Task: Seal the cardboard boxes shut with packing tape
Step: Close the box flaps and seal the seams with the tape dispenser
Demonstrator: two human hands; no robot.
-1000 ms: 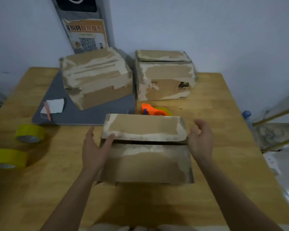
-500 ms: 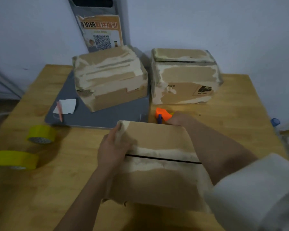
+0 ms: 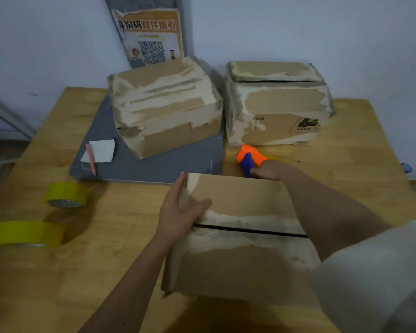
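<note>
Wooden tabletop [image 3: 346,169] against a pale wall. Nearest cardboard box [image 3: 238,236], lower centre of frame, has its open seam running left to right. Left hand [image 3: 180,212] presses flat on its left edge, fingers straight. Right hand [image 3: 269,169] reaches beyond the box's far edge to the tape dispenser [image 3: 249,157] (orange, blue handle); its fingers appear curled on the handle.

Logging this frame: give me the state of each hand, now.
Left hand: open, pressed flat on the near box.
Right hand: at the tape dispenser behind the box; fingers hidden, cannot tell.
</note>
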